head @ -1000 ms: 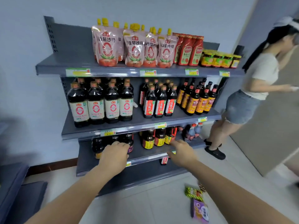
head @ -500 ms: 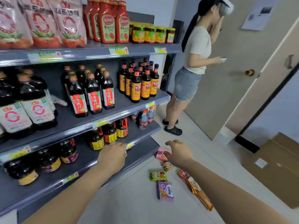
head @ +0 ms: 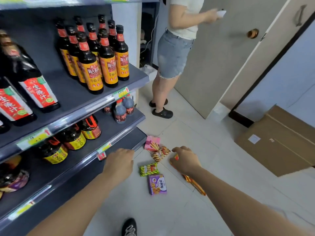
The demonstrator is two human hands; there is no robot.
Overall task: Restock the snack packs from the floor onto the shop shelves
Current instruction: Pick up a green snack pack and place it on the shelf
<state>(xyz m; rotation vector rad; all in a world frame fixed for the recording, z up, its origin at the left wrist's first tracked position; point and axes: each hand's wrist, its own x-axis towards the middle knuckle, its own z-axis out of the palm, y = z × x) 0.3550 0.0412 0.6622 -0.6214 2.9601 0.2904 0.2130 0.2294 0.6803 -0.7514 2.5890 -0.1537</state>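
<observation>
Several snack packs lie on the pale floor by the shelf end: a pink box [head: 152,142], a striped brown pack [head: 161,153], a green pack [head: 148,169], a purple pack [head: 157,184] and a long red-orange pack [head: 193,183]. My right hand [head: 185,159] is down over the far end of the long pack, fingers curled around it; whether it grips is unclear. My left hand [head: 120,163] hovers loosely curled and holds nothing, just in front of the lowest shelf [head: 119,142], left of the green pack.
Dark sauce bottles [head: 95,62] and jars [head: 73,138] fill the grey shelves on the left. A person [head: 172,53] stands beyond the packs by a beige door [head: 221,65]. A cardboard box [head: 279,140] sits on the floor at right. My shoe [head: 129,227] shows below.
My view has swung right and down from the shelves to the floor. Both hands have dropped lower, and my right hand has come down onto the long red-orange pack.
</observation>
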